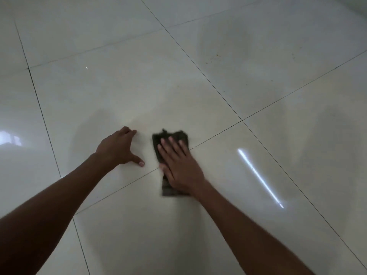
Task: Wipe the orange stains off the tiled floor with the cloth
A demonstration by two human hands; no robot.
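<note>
A dark green cloth (pixel 168 135) lies flat on the glossy white tiled floor (pixel 123 92), across a grout line near the middle of the view. My right hand (pixel 178 165) presses flat on top of the cloth, fingers spread; the cloth looks blurred. My left hand (pixel 119 147) rests on the bare tile just left of the cloth, fingers bent, holding nothing. Small orange specks (pixel 215 56) dot the tile farther away at the upper right. A faint yellowish smear (pixel 190 104) shows on the tile just beyond the cloth.
Dark grout lines (pixel 218 92) cross the floor diagonally and meet at a corner (pixel 241 120) right of the cloth. A bright light reflection (pixel 260 177) streaks the tile on the right. A window glare (pixel 10 137) shows at the left edge.
</note>
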